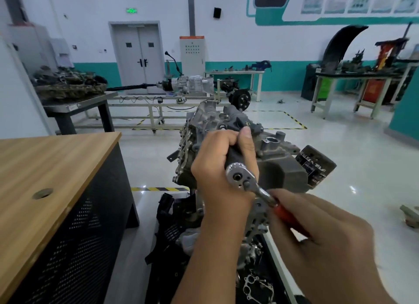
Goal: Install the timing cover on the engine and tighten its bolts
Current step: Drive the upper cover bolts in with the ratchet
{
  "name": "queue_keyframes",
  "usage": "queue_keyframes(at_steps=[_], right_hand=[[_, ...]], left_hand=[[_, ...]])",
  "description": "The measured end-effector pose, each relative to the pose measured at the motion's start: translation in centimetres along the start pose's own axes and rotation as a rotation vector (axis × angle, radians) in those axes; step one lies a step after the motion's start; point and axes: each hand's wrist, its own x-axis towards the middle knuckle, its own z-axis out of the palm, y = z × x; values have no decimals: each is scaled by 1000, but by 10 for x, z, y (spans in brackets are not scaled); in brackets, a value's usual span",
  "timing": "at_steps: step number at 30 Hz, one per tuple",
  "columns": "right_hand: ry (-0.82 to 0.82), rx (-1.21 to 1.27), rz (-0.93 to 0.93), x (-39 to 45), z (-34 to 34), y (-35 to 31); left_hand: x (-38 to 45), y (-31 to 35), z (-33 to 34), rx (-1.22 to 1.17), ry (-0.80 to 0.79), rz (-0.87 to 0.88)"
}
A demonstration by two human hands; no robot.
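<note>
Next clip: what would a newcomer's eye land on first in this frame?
Dead centre, the chrome ratchet against the grey engine: the left hand grips the dark extension under the ratchet head, and the right hand grips its red handle at lower right. After that, the wooden desk fills the lower left, and the long gearbox with its shaft lies on a rack in front of the double door behind.

Right hand blurred; ratchet handle mostly hidden inside it. Socket and bolt hidden behind left hand. Desk cut off at left edge.
</note>
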Motion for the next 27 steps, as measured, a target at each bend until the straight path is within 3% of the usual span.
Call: queue_keyframes(at_steps=[3, 6, 9, 14, 19, 27], right_hand=[[90, -62, 41, 30, -24, 20], [75, -110, 82, 46, -36, 31], [65, -122, 102, 26, -25, 24], [-144, 36, 74, -4, -3, 7], [127, -172, 75, 44, -32, 28], [62, 134, 105, 5, 1, 10]], left_hand=[[-5, 1, -2, 48, -129, 10], [-4, 4, -7, 54, -271, 52], [1, 5, 0, -4, -192, -53], [2, 4, 8, -62, -184, -132], [0, 1, -4, -16, -373, -136], [5, 14, -5, -90, -304, -349]])
